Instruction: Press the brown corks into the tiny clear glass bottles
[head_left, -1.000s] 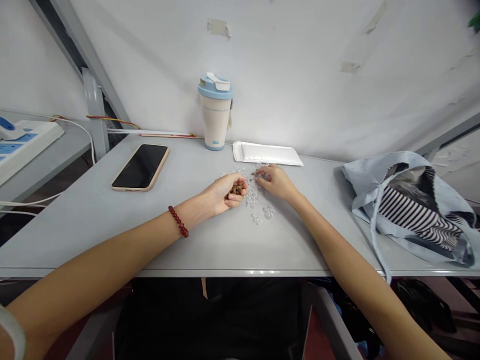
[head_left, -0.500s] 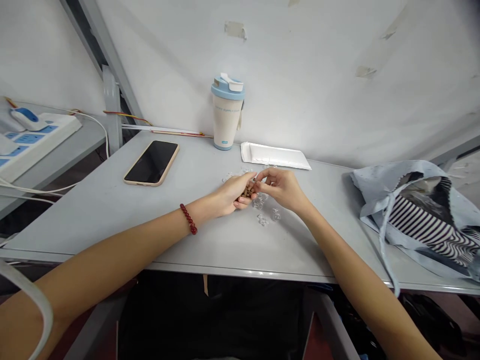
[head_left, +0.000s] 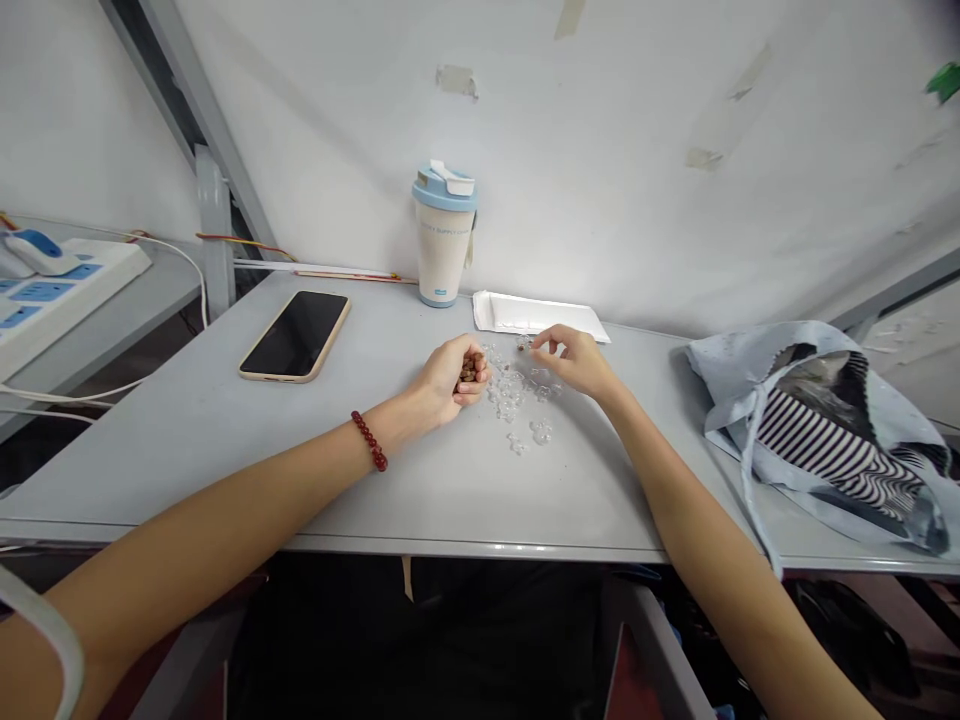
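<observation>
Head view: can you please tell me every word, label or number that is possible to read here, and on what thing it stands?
The cup has a line of small print across its body, too blurred to read surely; it may include "SUPPLY". The small blue label near its base is too small to read. The phone and the power strip show no readable text.

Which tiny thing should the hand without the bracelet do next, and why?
I think the right hand should probably pinch the small brown bead next. It seems to lie right by its fingertips, among the clear pieces. The left hand is curled around the brown beads, so it looks too busy to do that.
</observation>
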